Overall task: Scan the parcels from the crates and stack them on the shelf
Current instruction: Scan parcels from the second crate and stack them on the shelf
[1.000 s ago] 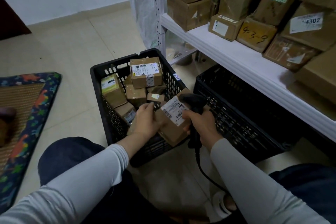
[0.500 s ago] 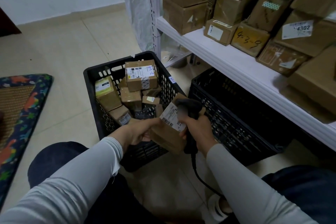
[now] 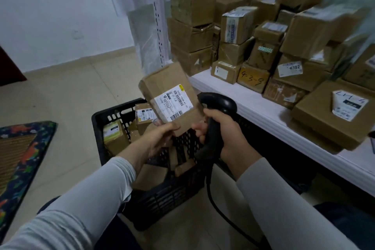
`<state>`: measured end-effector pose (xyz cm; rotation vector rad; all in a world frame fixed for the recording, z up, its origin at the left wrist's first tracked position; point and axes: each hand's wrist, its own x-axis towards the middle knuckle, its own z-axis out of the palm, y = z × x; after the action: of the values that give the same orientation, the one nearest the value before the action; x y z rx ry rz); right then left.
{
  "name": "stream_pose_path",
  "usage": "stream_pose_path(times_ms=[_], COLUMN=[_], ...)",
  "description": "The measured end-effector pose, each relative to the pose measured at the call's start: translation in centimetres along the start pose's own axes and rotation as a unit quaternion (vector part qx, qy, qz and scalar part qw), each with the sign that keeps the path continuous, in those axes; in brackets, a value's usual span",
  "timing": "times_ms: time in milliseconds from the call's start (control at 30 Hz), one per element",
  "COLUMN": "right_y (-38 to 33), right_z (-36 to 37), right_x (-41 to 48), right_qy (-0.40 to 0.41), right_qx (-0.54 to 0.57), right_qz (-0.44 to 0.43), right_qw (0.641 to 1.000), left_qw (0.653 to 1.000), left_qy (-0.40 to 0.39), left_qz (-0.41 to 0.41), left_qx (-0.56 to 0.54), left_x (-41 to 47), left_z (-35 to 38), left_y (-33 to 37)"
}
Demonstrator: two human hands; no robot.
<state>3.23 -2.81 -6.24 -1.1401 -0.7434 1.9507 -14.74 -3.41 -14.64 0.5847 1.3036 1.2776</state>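
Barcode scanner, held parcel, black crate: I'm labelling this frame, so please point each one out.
barcode scanner [image 3: 220, 105], head view, on its black head.
held parcel [image 3: 166, 89], head view, on bare cardboard near its top.
black crate [image 3: 105, 112], head view, on its far left rim.

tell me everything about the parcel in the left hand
The parcel is a flat brown cardboard box, taped and a little creased, held on end, leaning left, above the crate. A white label with barcodes faces the camera. The left hand pinches its lower edge; the scanner is close on its right.
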Motion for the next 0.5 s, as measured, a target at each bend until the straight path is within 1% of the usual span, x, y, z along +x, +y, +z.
stream_pose_path(times_ms=[133,200,300,367,500], right_y=[-0.5,-0.6,-0.9,-1.2,-2.0], right_z=[0.3,0.3,0.4,0.5,0.5], right_x=[-1.9,-2.8,-3.8,-4.2,-4.6], right_qy=[-0.035,-0.046,-0.050,-0.047,-0.031], right_qx=[0.026,0.034,0.034,0.040,0.049], right_qz=[0.034,0.037,0.025,0.008,-0.027], right_qw=[0.998,0.998,0.998,0.998,0.998], left_qw=[0.995,0.993,0.997,0.995,0.995], left_qy=[0.079,0.100,0.069,0.079,0.071], left_qz=[0.045,0.052,0.037,0.051,0.069], left_qx=[0.044,0.034,0.010,0.014,0.028], left_x=[0.8,1.2,2.0,2.4,3.0], left_z=[1.1,1.6,2.3,2.6,3.2], left_y=[0.7,0.8,0.5,0.4,0.3])
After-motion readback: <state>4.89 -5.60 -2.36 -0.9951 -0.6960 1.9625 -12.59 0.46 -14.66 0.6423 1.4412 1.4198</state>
